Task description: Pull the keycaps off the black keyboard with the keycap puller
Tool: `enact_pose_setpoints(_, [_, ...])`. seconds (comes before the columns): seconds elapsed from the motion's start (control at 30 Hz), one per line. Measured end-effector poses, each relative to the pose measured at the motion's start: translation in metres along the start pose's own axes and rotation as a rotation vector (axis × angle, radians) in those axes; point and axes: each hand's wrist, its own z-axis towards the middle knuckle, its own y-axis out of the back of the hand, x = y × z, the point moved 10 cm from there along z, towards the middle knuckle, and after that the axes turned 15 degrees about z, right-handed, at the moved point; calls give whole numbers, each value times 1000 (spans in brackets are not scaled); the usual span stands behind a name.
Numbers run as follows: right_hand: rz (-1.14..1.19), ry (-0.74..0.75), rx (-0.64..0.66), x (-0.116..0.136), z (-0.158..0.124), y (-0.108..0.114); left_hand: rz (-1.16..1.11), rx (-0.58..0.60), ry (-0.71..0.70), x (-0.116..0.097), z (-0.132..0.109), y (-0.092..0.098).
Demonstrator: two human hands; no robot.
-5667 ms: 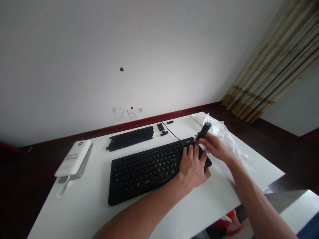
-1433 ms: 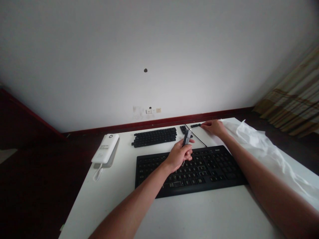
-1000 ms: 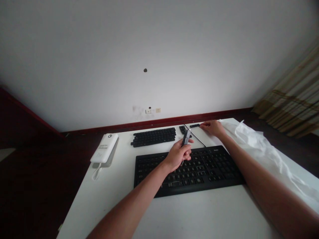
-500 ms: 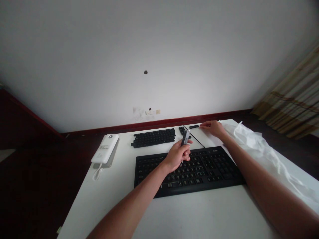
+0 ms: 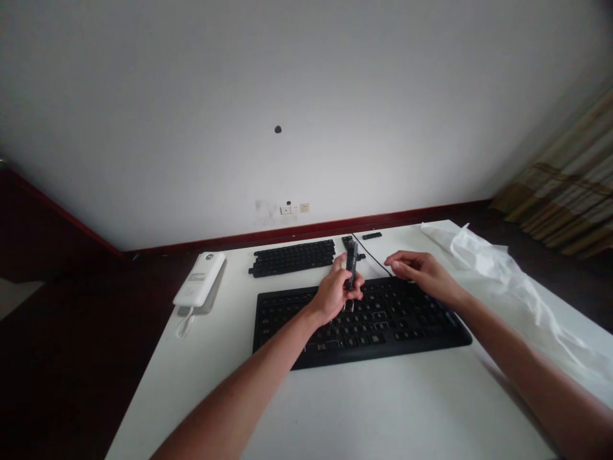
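Note:
My left hand (image 5: pixel 338 291) is wrapped around a dark keycap puller (image 5: pixel 352 263), held upright over the middle of the black keyboard (image 5: pixel 378 347). Thin metal wires stick out below the hand, close to the exposed key sockets. Over the keyboard's upper right edge hovers my right hand (image 5: pixel 421 271), its fingers loosely bent and nothing visible in them. Behind the keyboard lie rows of loose black keycaps (image 5: pixel 293 259). A smaller cluster of keycaps (image 5: pixel 347 243) is partly hidden by the puller, and a short strip of keycaps (image 5: pixel 372 236) lies at the far edge.
A white power bank (image 5: pixel 200 281) with a short looped cable rests at the left of the white table (image 5: pixel 335 409). Crumpled white plastic (image 5: pixel 502 268) runs along the right side. The keyboard's black cable (image 5: pixel 376 257) trails toward the back edge, near the wall.
My right hand has drawn back from the short keycap strip at the far edge toward the keyboard. The puller in my left hand now stands more upright.

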Motion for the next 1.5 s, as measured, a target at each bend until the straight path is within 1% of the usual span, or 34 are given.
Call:
enact_pose_setpoints(0.1, [49, -7, -6, 2, -1, -2, 93, 37, -62, -8, -4, -5])
enact_pose_setpoints(0.17, [83, -15, 49, 2, -4, -10, 162, 74, -111, -13, -6, -11])
enact_pose_setpoints(0.23, [162, -27, 130, 2, -7, -23, 227, 88, -140, -15, -8, -15])
enact_pose_setpoints(0.3, [261, -40, 216, 2, -11, -40, 290, 97, -155, -14, -10, -20])
enact_pose_setpoints(0.37, [325, -44, 269, 3, -14, -52, 355, 107, -162, -11, -11, -25])
enact_pose_setpoints(0.43, [344, -50, 278, 2, -15, -56, 424, 115, -159, -8, -14, -29])
enact_pose_setpoints(0.47, [344, -57, 272, 1, -14, -55, 457, 115, -156, -6, -15, -31])
enact_pose_setpoints(0.53, [337, -57, 238, -1, -11, -43, 503, 93, -162, -7, -17, -33])
enact_pose_setpoints(0.57, [338, -43, 197, -1, -7, -31, 522, 68, -170, -9, -18, -32])
enact_pose_setpoints(0.6, [349, -21, 134, -1, -4, -15, 549, 33, -185, -12, -19, -31])
enact_pose_setpoints(0.7, [439, 51, -159, -9, 5, 50, 728, -95, -258, -25, -27, -30])
enact_pose_setpoints(0.77, [439, 22, -260, -23, 9, 80, 911, -124, -316, -30, -33, -39])
enact_pose_setpoints(0.83, [462, -46, -280, -40, 13, 94, 1079, -83, -378, -29, -39, -57])
enact_pose_setpoints(0.9, [497, -106, -237, -52, 15, 94, 1232, -5, -436, -23, -41, -80])
enact_pose_setpoints(1.0, [539, -169, -138, -57, 15, 84, 1485, 78, -469, -7, -39, -109])
enact_pose_setpoints(1.07, [572, -209, -85, -55, 12, 80, 1645, 102, -458, 4, -35, -125])
enact_pose_setpoints(1.13, [602, -255, -22, -52, 9, 76, 1760, 102, -450, 12, -31, -135])
enact_pose_setpoints(1.2, [615, -299, 59, -49, 4, 74, 1827, 77, -437, 15, -27, -140])
enact_pose_setpoints(1.27, [600, -336, 150, -47, -1, 70, 1853, 44, -410, 16, -23, -138])
enact_pose_setpoints(1.37, [561, -340, 240, -44, -6, 69, 1807, 43, -413, 16, -19, -133])
enact_pose_setpoints(1.43, [552, -313, 227, -43, -5, 74, 1758, 47, -435, 16, -18, -132])
enact_pose_setpoints(1.5, [555, -283, 172, -43, -3, 82, 1726, 55, -450, 16, -19, -132])
